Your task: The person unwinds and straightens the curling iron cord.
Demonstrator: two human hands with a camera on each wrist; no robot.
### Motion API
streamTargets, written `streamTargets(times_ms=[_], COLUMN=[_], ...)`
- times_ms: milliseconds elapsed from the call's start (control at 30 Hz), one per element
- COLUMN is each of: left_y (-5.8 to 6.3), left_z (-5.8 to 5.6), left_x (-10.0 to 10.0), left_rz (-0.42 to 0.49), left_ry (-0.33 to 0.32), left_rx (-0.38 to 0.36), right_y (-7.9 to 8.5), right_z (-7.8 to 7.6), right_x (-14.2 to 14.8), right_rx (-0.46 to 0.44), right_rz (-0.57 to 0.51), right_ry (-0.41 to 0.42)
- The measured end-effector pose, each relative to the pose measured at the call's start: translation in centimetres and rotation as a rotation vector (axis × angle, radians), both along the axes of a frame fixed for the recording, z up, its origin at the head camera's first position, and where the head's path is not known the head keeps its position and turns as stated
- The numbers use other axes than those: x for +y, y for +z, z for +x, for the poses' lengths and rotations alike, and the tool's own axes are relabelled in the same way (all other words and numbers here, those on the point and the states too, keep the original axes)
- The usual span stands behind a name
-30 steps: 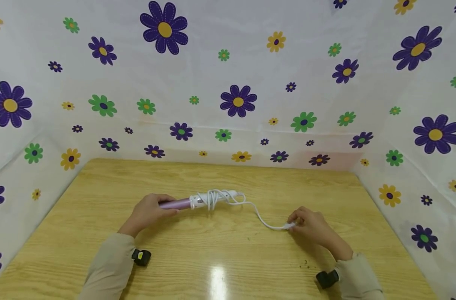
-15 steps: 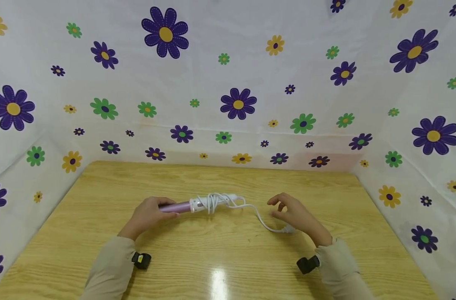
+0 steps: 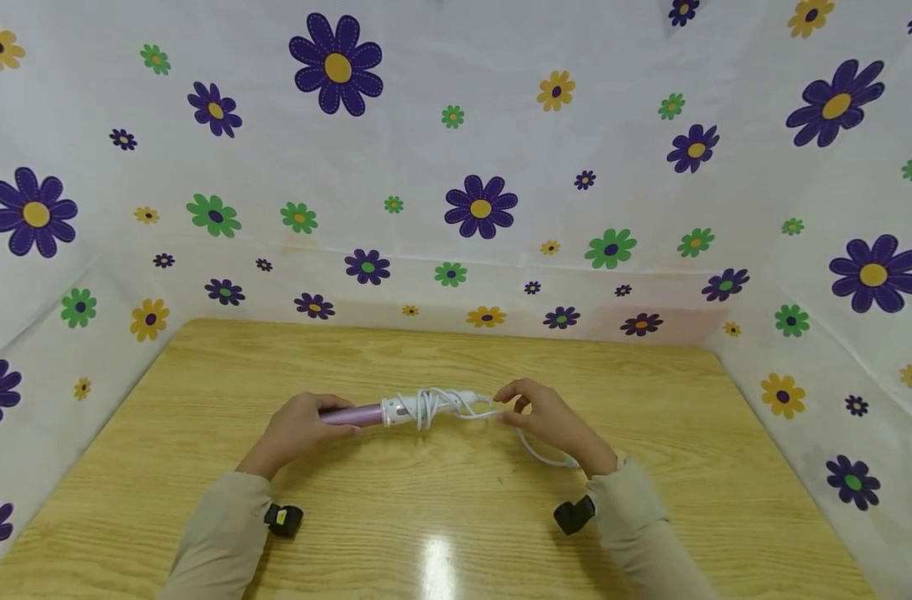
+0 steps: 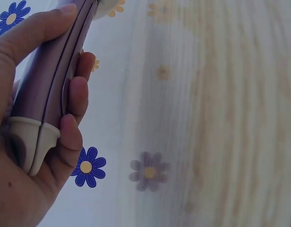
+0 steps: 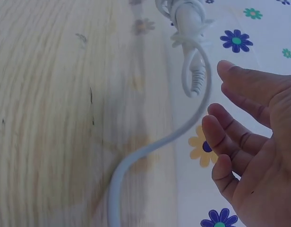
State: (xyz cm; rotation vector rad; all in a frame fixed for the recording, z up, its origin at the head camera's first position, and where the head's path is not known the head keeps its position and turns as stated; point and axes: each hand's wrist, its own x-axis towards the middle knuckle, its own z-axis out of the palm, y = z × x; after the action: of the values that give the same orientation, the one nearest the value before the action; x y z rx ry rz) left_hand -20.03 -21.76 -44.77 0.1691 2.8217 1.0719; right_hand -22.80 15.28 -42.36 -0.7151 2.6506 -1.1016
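Observation:
My left hand (image 3: 294, 429) grips a hair straightener (image 3: 357, 415) by its purple barrel, thumb along one side and fingers curled round the other. In the left wrist view its split, cream-tipped end (image 4: 33, 135) lies against the palm. White cord (image 5: 150, 146) is wound several times round the white handle (image 3: 398, 408), which points right. From there the loose cord curves rightward to a plug (image 3: 572, 461), partly hidden by the right wrist. Beside the cord, just off the handle's end, my right hand (image 3: 549, 417) has loosely bent fingers with nothing between them.
Both hands are over a wooden table (image 3: 396, 517). A white flowered cloth (image 3: 418, 158) stands round its back and sides. Black wrist cameras (image 3: 283, 520) are strapped to both sleeves.
My right hand has let go of the plug and moved left along the cord toward the handle. The plug stays at the right. My left hand keeps its hold on the hair straightener.

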Motion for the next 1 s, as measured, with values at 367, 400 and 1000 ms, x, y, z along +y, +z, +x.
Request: streamTargets(times_ms=[367, 400, 1000], left_y=[0.0, 0.0, 0.9], left_z=[0.2, 0.2, 0.5], left_x=[-0.3, -0.3, -0.4], left_rz=[0.005, 0.010, 0.106], left_ry=[0.006, 0.008, -0.042], left_rx=[0.011, 0.009, -0.034], right_y=[-1.2, -1.3, -0.9], right_z=[0.4, 0.5, -0.7], right_x=[-1.1, -1.1, -0.6], right_rx=[-0.010, -0.014, 0.146], right_rz=[-0.011, -0.012, 0.167], right_ry=[0.006, -0.002, -0.129])
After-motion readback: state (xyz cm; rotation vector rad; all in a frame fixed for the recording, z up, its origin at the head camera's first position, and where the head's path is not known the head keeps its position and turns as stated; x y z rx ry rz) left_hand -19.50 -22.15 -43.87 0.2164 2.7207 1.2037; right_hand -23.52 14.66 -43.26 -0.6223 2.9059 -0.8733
